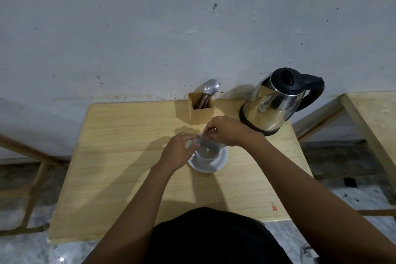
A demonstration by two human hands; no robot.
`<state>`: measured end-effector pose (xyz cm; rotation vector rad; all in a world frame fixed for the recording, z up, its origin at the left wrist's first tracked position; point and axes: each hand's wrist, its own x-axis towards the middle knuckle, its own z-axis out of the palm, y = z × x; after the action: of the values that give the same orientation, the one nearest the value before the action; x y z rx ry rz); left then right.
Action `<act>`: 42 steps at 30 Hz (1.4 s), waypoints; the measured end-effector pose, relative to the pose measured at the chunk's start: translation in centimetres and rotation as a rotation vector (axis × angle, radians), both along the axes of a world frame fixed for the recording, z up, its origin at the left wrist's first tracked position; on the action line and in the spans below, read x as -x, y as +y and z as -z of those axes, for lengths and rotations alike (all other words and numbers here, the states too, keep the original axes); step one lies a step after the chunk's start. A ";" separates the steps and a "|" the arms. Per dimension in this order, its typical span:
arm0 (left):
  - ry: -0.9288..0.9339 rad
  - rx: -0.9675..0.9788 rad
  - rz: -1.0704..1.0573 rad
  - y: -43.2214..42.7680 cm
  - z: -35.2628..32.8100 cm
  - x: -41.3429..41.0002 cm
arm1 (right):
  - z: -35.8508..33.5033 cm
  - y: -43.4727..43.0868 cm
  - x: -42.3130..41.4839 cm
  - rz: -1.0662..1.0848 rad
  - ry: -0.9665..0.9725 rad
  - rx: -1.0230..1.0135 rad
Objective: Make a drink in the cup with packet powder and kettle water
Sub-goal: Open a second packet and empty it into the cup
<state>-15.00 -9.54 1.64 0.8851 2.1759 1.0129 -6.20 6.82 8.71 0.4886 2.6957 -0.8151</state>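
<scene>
A white cup (pixel 207 156) stands on a white saucer (pixel 220 162) in the middle of the wooden table (pixel 120 156). Both my hands hold a pale, blurred packet (pixel 206 142) right above the cup. My left hand (pixel 179 152) pinches its left end and my right hand (pixel 225 130) pinches its upper right end. Whether the packet is torn is hidden by blur. A steel kettle (pixel 272 104) with a black lid and handle sits on its base at the table's back right, just behind my right hand.
A small wooden holder (pixel 201 110) with metal spoons (pixel 211 88) stands at the back edge by the wall, behind the cup. A second wooden table (pixel 372 118) is at the right. Wooden frame legs show at the left over a marbled floor.
</scene>
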 end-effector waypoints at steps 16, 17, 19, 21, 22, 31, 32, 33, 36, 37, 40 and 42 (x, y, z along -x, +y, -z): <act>-0.056 -0.083 -0.121 0.7 1.8 0.5 | 1.3 1.1 -3.4 0.398 0.294 0.199; -0.075 -0.082 -0.118 0.8 1.9 0.5 | 1.4 0.9 -3.4 0.384 0.311 0.197; -0.103 -0.086 -0.113 0.7 1.9 0.5 | 1.4 0.4 -3.4 0.361 0.334 0.200; -0.139 -0.092 -0.125 0.7 1.8 0.6 | 1.4 0.4 -3.5 0.355 0.345 0.196; -0.158 -0.100 -0.132 0.7 1.8 0.7 | 1.5 0.4 -3.5 0.352 0.346 0.194; -0.199 -0.196 -0.176 1.4 0.5 -0.2 | 2.2 -0.2 -3.6 0.319 0.450 0.131; -0.202 -0.204 -0.183 1.5 0.4 -0.3 | 2.4 -0.2 -3.8 0.342 0.474 0.122; -0.205 -0.207 -0.190 1.5 0.4 -0.4 | 2.7 -0.2 -4.0 0.369 0.490 0.113; -0.235 -0.225 -0.221 1.5 0.4 -0.7 | 3.3 0.0 -4.7 0.447 0.496 0.120; -0.243 -0.228 -0.224 1.6 0.3 -0.8 | 3.4 0.0 -4.9 0.467 0.486 0.142; -0.260 -0.217 -0.215 1.6 0.3 -1.1 | 3.5 -0.3 -5.2 0.497 0.477 0.151; -0.272 -0.207 -0.211 1.6 0.2 -1.2 | 3.6 -0.5 -5.4 0.519 0.491 0.146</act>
<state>-13.76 -7.98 1.43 0.5728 1.9870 1.3950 -0.81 6.37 5.11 1.1057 2.9399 -1.4183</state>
